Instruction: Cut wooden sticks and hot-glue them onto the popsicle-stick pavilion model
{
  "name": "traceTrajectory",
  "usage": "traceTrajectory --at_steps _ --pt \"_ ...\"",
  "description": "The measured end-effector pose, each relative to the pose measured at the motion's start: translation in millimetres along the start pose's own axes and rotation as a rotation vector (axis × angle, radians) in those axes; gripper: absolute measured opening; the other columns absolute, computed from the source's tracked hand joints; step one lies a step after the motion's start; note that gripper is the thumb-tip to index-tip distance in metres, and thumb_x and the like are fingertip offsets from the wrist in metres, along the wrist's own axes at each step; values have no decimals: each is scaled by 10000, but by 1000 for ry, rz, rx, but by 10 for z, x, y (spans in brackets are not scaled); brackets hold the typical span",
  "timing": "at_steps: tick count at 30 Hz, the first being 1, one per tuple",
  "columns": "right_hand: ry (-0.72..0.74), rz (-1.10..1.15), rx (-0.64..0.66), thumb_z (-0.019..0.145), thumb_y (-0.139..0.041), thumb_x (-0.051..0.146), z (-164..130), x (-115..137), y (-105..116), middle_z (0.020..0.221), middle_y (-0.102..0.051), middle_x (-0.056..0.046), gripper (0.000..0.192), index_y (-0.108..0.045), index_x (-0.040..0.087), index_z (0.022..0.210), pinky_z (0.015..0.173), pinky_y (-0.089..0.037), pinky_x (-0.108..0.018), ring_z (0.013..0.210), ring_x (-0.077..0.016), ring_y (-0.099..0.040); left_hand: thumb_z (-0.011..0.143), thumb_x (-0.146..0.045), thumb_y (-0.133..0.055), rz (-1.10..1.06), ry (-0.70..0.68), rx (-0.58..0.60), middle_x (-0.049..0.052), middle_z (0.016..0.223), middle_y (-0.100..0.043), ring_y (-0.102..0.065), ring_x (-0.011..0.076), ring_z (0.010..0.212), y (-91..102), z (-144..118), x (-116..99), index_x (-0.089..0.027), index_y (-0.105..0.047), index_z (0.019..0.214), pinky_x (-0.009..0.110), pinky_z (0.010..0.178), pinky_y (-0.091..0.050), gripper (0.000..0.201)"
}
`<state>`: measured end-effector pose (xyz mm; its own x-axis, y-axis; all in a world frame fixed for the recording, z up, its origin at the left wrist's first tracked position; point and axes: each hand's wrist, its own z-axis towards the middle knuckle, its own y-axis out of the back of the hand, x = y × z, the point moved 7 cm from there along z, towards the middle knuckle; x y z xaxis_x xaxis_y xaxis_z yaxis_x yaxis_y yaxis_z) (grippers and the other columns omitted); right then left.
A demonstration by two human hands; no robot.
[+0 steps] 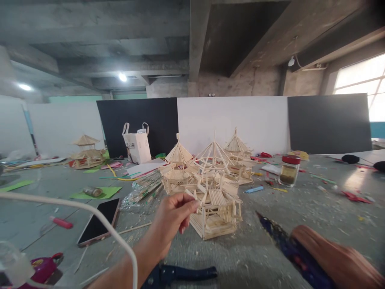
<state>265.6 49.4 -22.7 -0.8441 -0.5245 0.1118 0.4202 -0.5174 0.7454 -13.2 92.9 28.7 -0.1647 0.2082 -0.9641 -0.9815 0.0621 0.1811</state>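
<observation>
Left hand (174, 214) was pinched almost closed at the edge of the nearest stick pavilion (215, 200), fingertips on a thin pale stick; exact grip was hard to make out. The pavilion, slatted pale wood with an open-rafter peaked roof, stood mid-surface (270, 257), which was grey and gritty with scraps. The right hand was cut off; state couldn't be told. Blue-handled pliers (180, 274) lay partly hidden by the forearm.

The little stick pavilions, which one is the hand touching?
The nearest, roofless pavilion: the left hand pinches a stick at its top edge. The others stand behind it or far left, untouched.
</observation>
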Motion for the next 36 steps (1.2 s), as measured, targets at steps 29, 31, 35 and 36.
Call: traceTrajectory --at_steps 29,31,35,36 --pt "156 -315 162 601 -438 23 644 1047 -424 653 -568 -51 225 -506 190 735 434 -393 -276 538 -212 -586 708 -360 -586 63 -11 30 -78 423 -393 -334 47 382 12 293 173 -150 -547 690 148 347 -263 214" --pt "133 -312 193 598 -427 14 649 1037 -449 662 -571 -55 242 -510 188 745 436 -388 -280 553 -219 -592 704 -356 -588 60 -6 31 -79 415 -384 -329 48 381 14 292 178 -148 -547 684 149 346 -257 213" --pt "61 -290 283 604 -435 26 646 1022 -465 707 -584 -67 258 -524 183 789 456 -399 -303 595 -243 -605 702 -343 -584 53 4 27 -80 410 -381 -324 47 379 25 285 178 -148 -544 677 150 350 -256 201" --pt "38 -283 322 611 -439 32 643 1019 -467 720 -588 -74 255 -528 179 799 460 -402 -307 601 -247 -607 703 -343 -583 52 4 29 -80 411 -381 -323 47 377 25 283 177 -149 -543 677 150 350 -257 199"
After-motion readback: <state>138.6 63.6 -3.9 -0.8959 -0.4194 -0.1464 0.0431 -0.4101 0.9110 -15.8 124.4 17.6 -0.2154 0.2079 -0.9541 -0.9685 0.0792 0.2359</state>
